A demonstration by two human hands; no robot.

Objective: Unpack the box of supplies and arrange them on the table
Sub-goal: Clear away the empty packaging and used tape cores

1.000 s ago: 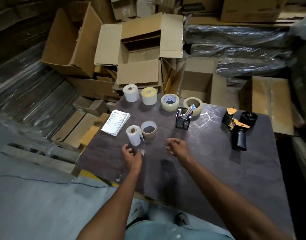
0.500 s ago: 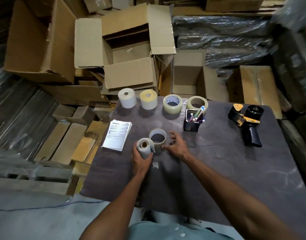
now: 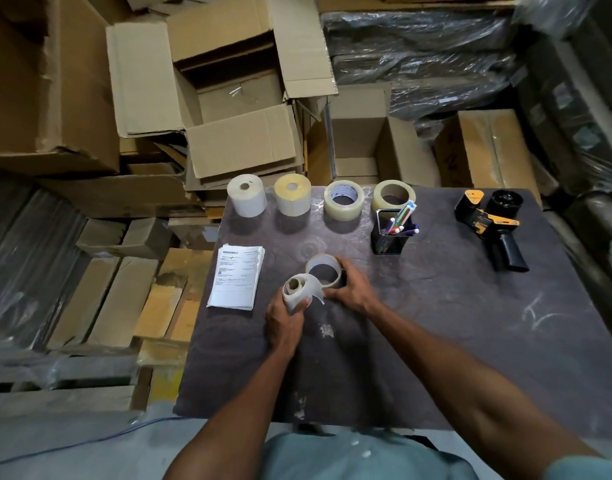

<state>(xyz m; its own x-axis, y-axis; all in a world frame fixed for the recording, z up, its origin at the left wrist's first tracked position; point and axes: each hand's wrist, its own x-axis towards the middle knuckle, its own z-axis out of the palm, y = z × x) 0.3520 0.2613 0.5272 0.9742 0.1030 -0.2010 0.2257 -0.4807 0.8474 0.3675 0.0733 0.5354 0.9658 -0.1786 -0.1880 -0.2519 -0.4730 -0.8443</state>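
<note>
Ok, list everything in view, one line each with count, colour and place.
label rolls: 2, white and yellowish, table's far left edge
tape rolls: 2, clear, far edge, right of the label rolls
pen holder: 1, black mesh, in front of the right tape roll
tape dispenser: 1, black and orange, far right
paper stack: 1, white, left edge
small label roll: 1, white, in left hand
near-empty tape core: 1, tan, by right hand
cardboard boxes: many, brown, behind the table
table: 1, dark
left hand: grips small label roll
right hand: holds near-empty tape core
</note>
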